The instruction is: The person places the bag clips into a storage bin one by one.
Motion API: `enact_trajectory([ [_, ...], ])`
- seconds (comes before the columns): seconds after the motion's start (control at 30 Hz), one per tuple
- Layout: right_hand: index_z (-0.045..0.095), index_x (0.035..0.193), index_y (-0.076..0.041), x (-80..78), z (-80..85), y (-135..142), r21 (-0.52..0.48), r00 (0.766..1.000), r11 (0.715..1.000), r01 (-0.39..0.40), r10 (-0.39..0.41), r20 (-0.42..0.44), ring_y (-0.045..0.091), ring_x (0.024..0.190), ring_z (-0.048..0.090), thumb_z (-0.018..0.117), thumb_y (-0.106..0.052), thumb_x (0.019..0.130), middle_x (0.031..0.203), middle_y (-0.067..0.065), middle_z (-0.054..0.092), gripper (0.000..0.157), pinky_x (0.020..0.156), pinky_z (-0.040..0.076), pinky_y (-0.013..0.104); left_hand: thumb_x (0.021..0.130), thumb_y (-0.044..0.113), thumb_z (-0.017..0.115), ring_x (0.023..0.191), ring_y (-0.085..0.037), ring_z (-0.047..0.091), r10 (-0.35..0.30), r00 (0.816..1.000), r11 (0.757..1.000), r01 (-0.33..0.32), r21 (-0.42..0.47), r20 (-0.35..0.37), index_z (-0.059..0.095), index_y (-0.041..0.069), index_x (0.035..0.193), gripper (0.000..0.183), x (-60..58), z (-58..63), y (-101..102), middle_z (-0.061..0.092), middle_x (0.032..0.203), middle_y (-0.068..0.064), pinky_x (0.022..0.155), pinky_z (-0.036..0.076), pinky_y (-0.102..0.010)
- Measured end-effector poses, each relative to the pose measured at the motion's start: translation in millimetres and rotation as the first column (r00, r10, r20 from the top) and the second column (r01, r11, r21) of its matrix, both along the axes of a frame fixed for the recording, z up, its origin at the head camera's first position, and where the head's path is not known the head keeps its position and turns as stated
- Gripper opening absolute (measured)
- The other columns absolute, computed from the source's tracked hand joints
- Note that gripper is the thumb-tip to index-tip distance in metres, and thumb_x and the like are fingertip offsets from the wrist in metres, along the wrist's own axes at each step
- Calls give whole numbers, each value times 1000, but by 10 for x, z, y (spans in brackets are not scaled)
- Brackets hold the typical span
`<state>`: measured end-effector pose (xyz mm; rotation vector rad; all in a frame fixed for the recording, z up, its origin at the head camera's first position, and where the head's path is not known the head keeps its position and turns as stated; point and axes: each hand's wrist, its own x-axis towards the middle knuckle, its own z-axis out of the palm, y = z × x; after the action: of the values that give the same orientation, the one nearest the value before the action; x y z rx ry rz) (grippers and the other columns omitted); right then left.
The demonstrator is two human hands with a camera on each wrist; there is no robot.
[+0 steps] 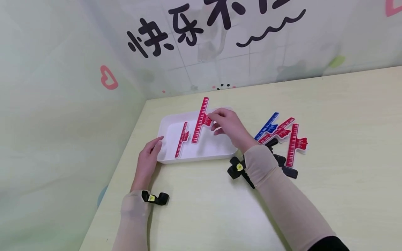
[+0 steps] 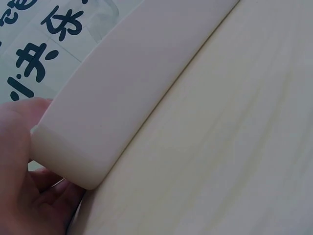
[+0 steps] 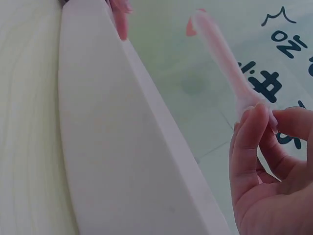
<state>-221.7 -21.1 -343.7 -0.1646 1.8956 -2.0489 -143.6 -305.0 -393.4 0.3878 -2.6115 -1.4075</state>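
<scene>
My right hand (image 1: 228,126) pinches a red ruler clip (image 1: 200,121), printed with white scale marks, by its tab between thumb and fingertips. The clip is held up over the white tray (image 1: 215,148); in the right wrist view its pale translucent side (image 3: 226,56) shows above the tray wall (image 3: 117,112). A smaller red ruler clip (image 1: 180,142) lies inside the tray. At the tray's left end my left hand (image 1: 149,156) grips the rim, thumb on top. In the left wrist view its other fingers (image 2: 54,203) curl under the corner.
Right of the tray, a blue ruler clip (image 1: 267,126) and a red one (image 1: 279,130) overlap, with another red clip (image 1: 292,146) beside them. Several black objects (image 1: 290,172) lie there, partly hidden by my right forearm. A printed wall sheet (image 1: 220,62) stands behind the table.
</scene>
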Motion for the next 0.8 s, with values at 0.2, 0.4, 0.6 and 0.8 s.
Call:
enact_trajectory([
  [0.2, 56, 102, -12, 10, -69, -182, 32, 999, 999, -40, 41, -22, 27, 87, 59, 56, -31, 88, 95, 9, 58, 23, 68, 52, 29, 84, 55, 47, 125, -14, 31, -3, 1000, 1000, 3, 6, -6, 48, 33, 127, 48, -5, 25, 0, 37, 135, 9, 102, 27, -38],
  [0.4, 55, 103, -11, 9, -141, -266, 79, 999, 996, -40, 41, -8, 23, 81, 58, 56, -29, 88, 93, 9, 58, 24, 66, 52, 28, 86, 52, 47, 129, -15, 26, -2, 1000, 1000, 2, -13, 10, 43, 37, 130, 47, -21, 35, 30, 32, 140, 9, 103, 25, -39],
  [0.6, 56, 105, -11, 3, -213, -300, 198, 998, 978, -65, 60, 34, 20, 73, 58, 56, -30, 88, 87, 9, 58, 26, 63, 52, 26, 88, 49, 47, 129, -11, 25, 21, 999, 1000, -21, -6, 36, 43, 43, 127, 40, -34, 17, 30, 31, 140, 12, 104, 24, -36],
  [0.8, 54, 106, -8, 4, -263, -338, 275, 992, 954, -120, 107, 59, 20, 65, 58, 54, -26, 89, 83, 11, 57, 25, 60, 52, 27, 89, 46, 47, 130, -11, 23, 25, 999, 1000, -26, 6, 39, 42, 42, 128, 40, -34, 15, 23, 30, 141, 12, 104, 24, -36],
])
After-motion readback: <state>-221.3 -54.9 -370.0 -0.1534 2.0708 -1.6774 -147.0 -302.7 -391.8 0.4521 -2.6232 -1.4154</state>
